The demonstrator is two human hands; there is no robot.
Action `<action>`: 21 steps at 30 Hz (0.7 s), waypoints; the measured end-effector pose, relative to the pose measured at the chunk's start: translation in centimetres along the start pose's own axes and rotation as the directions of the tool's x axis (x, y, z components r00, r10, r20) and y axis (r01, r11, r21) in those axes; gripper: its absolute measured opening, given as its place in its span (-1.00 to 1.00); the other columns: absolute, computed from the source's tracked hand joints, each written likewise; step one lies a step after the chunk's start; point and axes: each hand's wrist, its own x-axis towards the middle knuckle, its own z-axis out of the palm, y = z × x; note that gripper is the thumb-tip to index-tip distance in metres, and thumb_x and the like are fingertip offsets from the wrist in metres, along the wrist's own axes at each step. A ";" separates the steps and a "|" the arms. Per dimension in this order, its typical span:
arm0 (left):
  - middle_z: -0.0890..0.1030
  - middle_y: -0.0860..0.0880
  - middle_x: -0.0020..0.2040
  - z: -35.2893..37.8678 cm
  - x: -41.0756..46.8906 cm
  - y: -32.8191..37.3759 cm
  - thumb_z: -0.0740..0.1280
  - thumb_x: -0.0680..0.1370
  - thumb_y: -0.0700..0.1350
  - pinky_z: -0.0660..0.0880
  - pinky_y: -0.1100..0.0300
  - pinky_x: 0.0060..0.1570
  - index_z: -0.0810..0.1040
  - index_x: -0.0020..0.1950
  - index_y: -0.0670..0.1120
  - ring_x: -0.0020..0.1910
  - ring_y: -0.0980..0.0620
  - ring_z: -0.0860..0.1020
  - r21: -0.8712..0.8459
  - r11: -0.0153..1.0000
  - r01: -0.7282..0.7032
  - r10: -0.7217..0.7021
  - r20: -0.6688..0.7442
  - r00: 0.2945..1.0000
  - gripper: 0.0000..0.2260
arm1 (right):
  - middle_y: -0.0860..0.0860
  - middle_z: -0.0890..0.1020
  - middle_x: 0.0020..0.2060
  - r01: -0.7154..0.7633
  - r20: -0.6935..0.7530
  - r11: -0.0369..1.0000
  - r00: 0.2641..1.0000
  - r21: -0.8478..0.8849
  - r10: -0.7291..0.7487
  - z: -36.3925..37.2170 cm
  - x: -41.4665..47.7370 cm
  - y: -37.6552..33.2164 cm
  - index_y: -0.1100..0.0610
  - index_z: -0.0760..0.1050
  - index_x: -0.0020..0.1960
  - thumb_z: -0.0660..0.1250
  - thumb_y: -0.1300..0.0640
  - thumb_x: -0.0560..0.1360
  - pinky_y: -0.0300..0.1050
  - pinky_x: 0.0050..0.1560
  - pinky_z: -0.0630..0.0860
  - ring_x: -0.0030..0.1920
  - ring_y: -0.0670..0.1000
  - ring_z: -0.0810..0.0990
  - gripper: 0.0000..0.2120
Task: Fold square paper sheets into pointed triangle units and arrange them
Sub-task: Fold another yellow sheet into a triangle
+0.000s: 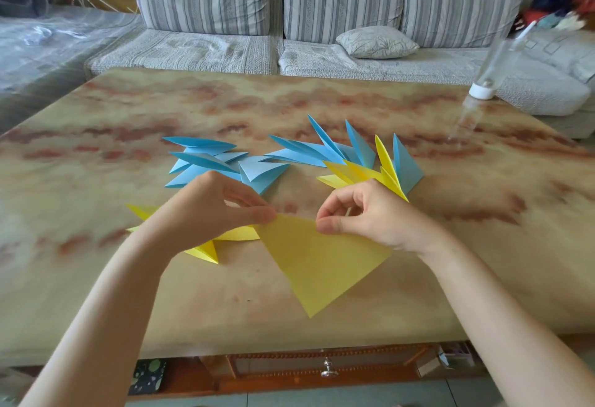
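A yellow paper sheet (318, 265), folded into a triangle with its point toward me, hangs just above the marble table (450, 213). My left hand (222, 210) pinches its upper left corner and my right hand (363, 213) pinches its upper right edge. Folded blue pointed units (209, 165) lie in a cluster behind my left hand. A second group of blue units (325, 149) and yellow units (370, 171) fans out behind my right hand. More folded yellow units (209, 250) lie under my left wrist, partly hidden.
A clear bottle with a white cap (483, 84) lies tilted at the table's far right. A grey striped sofa (289, 20) with a cushion (376, 42) stands behind the table. A drawer with a metal knob (328, 371) sits below the table's near edge.
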 end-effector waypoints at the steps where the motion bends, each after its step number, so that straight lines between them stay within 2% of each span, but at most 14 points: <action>1: 0.65 0.22 -0.35 -0.2 -0.1 0.0 0.47 0.43 -0.07 0.39 0.48 -0.24 0.70 -0.26 0.05 -0.36 0.37 0.55 0.001 1.000 -0.003 0.003 -0.010 1.000 -0.93 | -0.22 0.58 -0.44 -0.007 -0.003 1.000 1.000 -0.014 0.007 -0.1 0.0 0.1 0.07 0.61 -0.21 0.48 0.19 0.41 -0.44 -0.28 0.35 -0.37 -0.26 0.46 -0.93; 4: 0.66 0.18 -0.33 -1.1 -0.1 -0.4 0.43 0.46 -0.06 0.40 0.33 -0.20 0.70 -0.32 0.07 -0.34 0.33 0.54 0.001 1.000 -0.019 0.019 -0.024 1.000 -0.84 | -0.18 0.61 -0.40 -0.025 -0.027 0.999 0.999 0.041 0.026 -0.8 -0.3 0.5 0.06 0.62 -0.21 0.48 0.19 0.40 -0.42 -0.23 0.39 -0.33 -0.23 0.49 -0.93; 8: 0.68 0.16 -0.30 -0.8 0.1 -0.6 0.40 0.49 -0.08 0.40 0.34 -0.31 0.70 -0.28 0.05 -0.36 0.28 0.50 -0.009 0.999 -0.046 0.046 -0.031 0.998 -0.84 | -0.11 0.64 -0.32 -0.028 -0.032 0.997 0.999 0.065 0.030 -0.8 -0.3 0.6 0.08 0.62 -0.19 0.46 0.22 0.41 -0.40 -0.15 0.45 -0.27 -0.21 0.55 -0.94; 10: 0.67 0.17 -0.33 -1.0 0.3 -0.9 0.39 0.50 -0.12 0.42 0.35 -0.33 0.69 -0.25 0.01 -0.40 0.28 0.49 -0.054 0.998 -0.034 0.027 -0.121 0.992 -0.85 | -0.09 0.63 -0.32 -0.038 -0.043 0.998 0.998 0.054 0.040 -0.9 -0.3 0.8 0.10 0.61 -0.19 0.47 0.22 0.40 -0.39 -0.15 0.46 -0.27 -0.21 0.55 -0.94; 13: 0.66 0.17 -0.34 -2.0 0.4 -1.7 0.39 0.50 -0.12 0.41 0.46 -0.40 0.68 -0.29 0.04 -0.49 0.23 0.45 -0.101 0.994 -0.028 -0.002 -0.284 0.959 -0.82 | -0.12 0.62 -0.35 -0.037 -0.152 0.993 0.987 0.109 0.053 -1.2 -0.4 1.0 0.10 0.60 -0.21 0.47 0.22 0.40 -0.42 -0.18 0.44 -0.30 -0.22 0.55 -0.93; 15: 0.68 0.13 -0.31 -1.4 0.4 -1.5 0.39 0.52 -0.14 0.47 0.42 -0.39 0.67 -0.23 0.01 -0.44 0.21 0.53 -0.155 0.986 -0.065 0.020 -0.274 0.962 -0.86 | -0.15 0.62 -0.38 -0.022 -0.263 0.977 0.962 0.214 0.079 -1.1 -0.3 1.1 0.10 0.60 -0.21 0.47 0.21 0.40 -0.45 -0.26 0.41 -0.34 -0.24 0.53 -0.94; 16: 0.69 0.10 -0.28 -0.7 0.4 -1.2 0.38 0.53 -0.14 0.51 0.37 -0.36 0.66 -0.18 0.00 -0.35 0.18 0.60 -0.214 0.973 -0.082 0.023 -0.266 0.964 -0.89 | -0.16 0.62 -0.39 -0.019 -0.299 0.965 0.949 0.262 0.100 -0.8 -0.1 1.0 0.10 0.59 -0.21 0.47 0.20 0.40 -0.45 -0.31 0.39 -0.36 -0.25 0.53 -0.94; 18: 0.70 0.06 -0.18 0.9 0.5 -0.5 0.40 0.50 0.02 0.59 0.26 -0.25 0.62 -0.09 0.03 -0.18 0.15 0.67 -0.310 0.945 -0.100 0.018 -0.258 0.966 -0.91 | -0.17 0.64 -0.38 -0.024 -0.335 0.941 0.931 0.337 0.144 0.0 0.2 0.7 0.11 0.59 -0.19 0.47 0.19 0.39 -0.43 -0.34 0.40 -0.36 -0.24 0.54 -0.94; 20: 0.70 0.05 -0.11 2.1 0.7 -0.1 0.42 0.39 0.25 0.61 0.15 -0.13 0.60 0.00 0.09 -0.14 0.10 0.68 -0.379 0.922 -0.081 -0.002 -0.215 0.977 -0.69 | -0.11 0.65 -0.35 -0.017 -0.355 0.922 0.920 0.386 0.166 0.9 0.4 0.4 0.13 0.60 -0.17 0.48 0.19 0.39 -0.39 -0.35 0.44 -0.35 -0.20 0.56 -0.93; 21: 0.71 0.03 -0.12 2.4 0.8 -0.1 0.43 0.36 0.29 0.61 0.12 -0.11 0.59 0.05 0.08 -0.15 0.06 0.68 -0.405 0.913 -0.051 -0.027 -0.185 0.982 -0.60 | -0.07 0.65 -0.35 -0.013 -0.361 0.916 0.917 0.401 0.171 1.4 0.5 0.2 0.14 0.60 -0.18 0.48 0.20 0.40 -0.37 -0.35 0.45 -0.36 -0.19 0.57 -0.94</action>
